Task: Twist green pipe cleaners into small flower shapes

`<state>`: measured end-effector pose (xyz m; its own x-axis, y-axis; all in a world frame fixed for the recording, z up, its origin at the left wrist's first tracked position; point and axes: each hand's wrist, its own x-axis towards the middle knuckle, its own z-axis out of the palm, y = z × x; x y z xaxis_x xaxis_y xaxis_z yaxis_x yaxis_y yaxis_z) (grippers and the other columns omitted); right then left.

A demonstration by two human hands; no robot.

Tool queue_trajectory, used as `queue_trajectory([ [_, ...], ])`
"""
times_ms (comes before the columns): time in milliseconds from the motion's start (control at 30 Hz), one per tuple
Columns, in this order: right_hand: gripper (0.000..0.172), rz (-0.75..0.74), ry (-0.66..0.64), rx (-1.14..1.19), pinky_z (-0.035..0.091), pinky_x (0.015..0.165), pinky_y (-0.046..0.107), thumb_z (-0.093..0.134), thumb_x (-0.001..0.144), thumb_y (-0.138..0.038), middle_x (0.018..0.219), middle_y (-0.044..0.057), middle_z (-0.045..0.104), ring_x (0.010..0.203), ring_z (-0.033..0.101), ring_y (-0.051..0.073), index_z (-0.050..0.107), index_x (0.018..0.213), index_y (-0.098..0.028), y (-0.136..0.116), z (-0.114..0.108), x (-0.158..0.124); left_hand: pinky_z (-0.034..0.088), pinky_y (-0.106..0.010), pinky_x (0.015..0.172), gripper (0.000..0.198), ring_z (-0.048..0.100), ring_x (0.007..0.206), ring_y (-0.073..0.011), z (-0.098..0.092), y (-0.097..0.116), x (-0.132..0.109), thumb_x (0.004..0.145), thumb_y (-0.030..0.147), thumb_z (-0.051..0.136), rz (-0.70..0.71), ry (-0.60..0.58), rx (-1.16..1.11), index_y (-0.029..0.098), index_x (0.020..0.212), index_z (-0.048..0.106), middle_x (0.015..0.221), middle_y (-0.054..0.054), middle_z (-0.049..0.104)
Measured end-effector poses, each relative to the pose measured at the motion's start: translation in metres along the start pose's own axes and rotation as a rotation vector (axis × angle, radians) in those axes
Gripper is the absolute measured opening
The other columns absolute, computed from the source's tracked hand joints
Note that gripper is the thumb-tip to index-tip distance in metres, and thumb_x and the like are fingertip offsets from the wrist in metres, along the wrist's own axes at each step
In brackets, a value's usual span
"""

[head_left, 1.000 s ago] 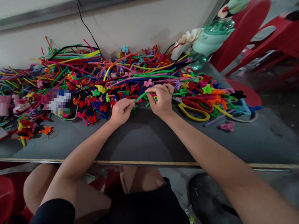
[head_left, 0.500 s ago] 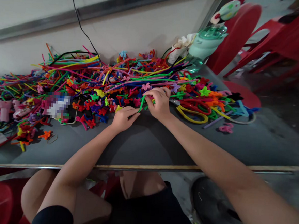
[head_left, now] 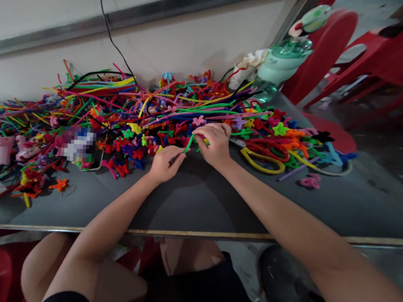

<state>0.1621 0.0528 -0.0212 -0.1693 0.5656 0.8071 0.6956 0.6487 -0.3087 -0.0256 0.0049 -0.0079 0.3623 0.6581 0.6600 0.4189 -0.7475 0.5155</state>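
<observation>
A short green pipe cleaner [head_left: 189, 143] runs slantwise between my two hands, above the dark table [head_left: 191, 201]. Its lower end is pinched between the thumb and fingers of my left hand [head_left: 166, 163]. The fingertips of my right hand [head_left: 213, 142] close on its upper end, and the fingers partly hide it. Just beyond both hands lies a heap of small pipe-cleaner flowers, among them a pink flower [head_left: 198, 120] and a purple flower [head_left: 239, 122]. Scissors with yellow and red handles [head_left: 263, 162] rest to the right of my right hand.
Long loose pipe cleaners [head_left: 105, 87] pile up along the wall. A green bottle [head_left: 281, 64] and a paper cup [head_left: 239, 75] stand at the back right. Pink glue guns [head_left: 4, 150] lie at left. A pink curl [head_left: 310, 180] sits at right; red chairs [head_left: 332, 54] stand beyond.
Both hands stay pinched on the green pipe cleaner, which now leans a little more, with my left hand slightly lower. The whole view has shifted slightly.
</observation>
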Motion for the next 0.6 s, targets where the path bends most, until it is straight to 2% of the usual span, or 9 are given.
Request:
queue_trajectory([
  [233,0.017,0.044,-0.010,-0.005,0.035,0.093,0.041,0.050,0.093,-0.026,0.091,0.001,0.074,0.095,0.064,0.021,0.067,0.090,-0.026,-0.0001,-0.0012,-0.0001,0.055,-0.028,0.070,0.021,0.065,0.076,-0.0130,0.0055,-0.0037,-0.0003,0.091,0.024,0.053,0.015,-0.016,0.055,0.016,0.101,0.070,0.086,-0.007,0.071],
  [400,0.016,0.037,-0.001,-0.003,0.036,0.089,0.039,0.052,0.093,-0.027,0.090,0.001,0.074,0.094,0.064,0.021,0.067,0.089,-0.025,0.0020,0.0000,-0.0001,0.054,-0.029,0.069,0.022,0.066,0.077,-0.0148,0.0040,-0.0050,0.0004,0.093,0.026,0.051,-0.020,0.037,0.077,0.016,0.098,0.070,0.084,-0.008,0.071],
  [600,0.024,0.030,-0.003,-0.006,0.035,0.089,0.040,0.049,0.094,-0.024,0.090,0.000,0.074,0.092,0.064,0.019,0.070,0.085,-0.027,0.0027,-0.0013,-0.0010,0.053,-0.027,0.066,0.021,0.065,0.071,-0.0133,0.0035,-0.0032,0.0010,0.092,0.025,0.051,-0.049,-0.006,0.073,0.014,0.097,0.069,0.079,-0.007,0.071],
])
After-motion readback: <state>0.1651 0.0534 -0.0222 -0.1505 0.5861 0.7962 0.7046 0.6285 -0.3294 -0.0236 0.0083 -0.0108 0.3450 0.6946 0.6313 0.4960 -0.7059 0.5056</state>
